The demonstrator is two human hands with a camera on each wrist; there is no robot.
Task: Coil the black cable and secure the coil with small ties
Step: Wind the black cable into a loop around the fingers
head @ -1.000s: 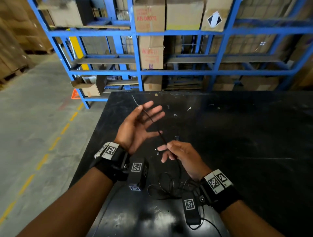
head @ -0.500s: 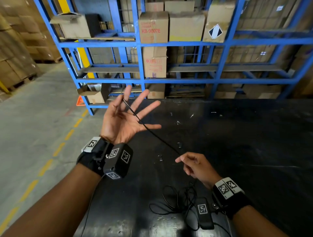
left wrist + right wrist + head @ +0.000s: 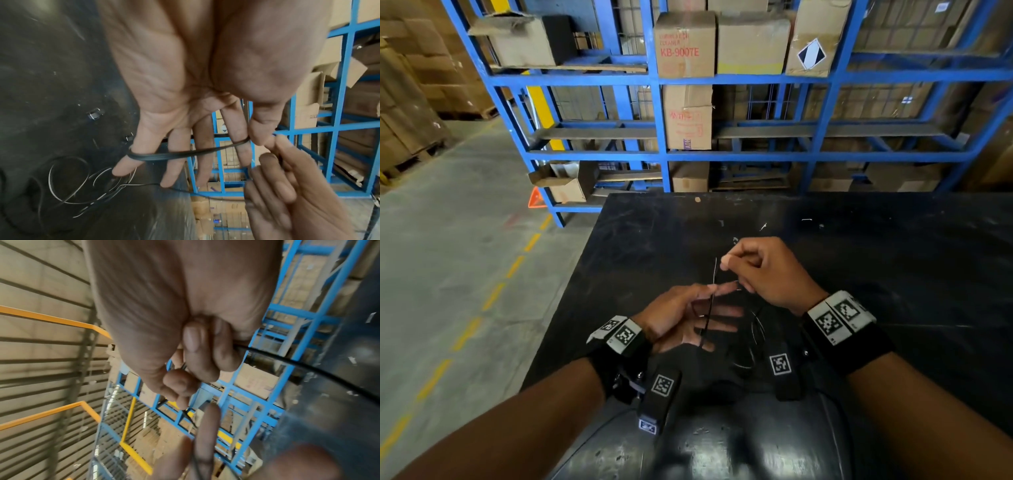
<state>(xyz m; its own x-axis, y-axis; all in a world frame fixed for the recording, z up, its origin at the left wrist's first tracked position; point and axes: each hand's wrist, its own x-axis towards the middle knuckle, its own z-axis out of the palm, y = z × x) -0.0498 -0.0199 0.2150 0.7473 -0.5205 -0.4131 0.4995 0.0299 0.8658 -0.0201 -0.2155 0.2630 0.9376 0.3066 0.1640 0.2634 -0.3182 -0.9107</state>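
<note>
Left hand (image 3: 688, 317) fingers spread, black cable (image 3: 176, 155) looped around them; right hand (image 3: 767, 270) pinches the cable above the surface (image 3: 893, 274).

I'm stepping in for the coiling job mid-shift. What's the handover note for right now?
Left hand: fingers spread straight, several turns of black cable looped from little finger to index.
Right hand: pinches the cable just beyond the left fingertips, feeding the next turn.
Loose cable lies tangled on the black table; small ties lie on it, untouched.
Done: first turns wound.
Left: wind the rest, slip the coil off, tie it.
</note>
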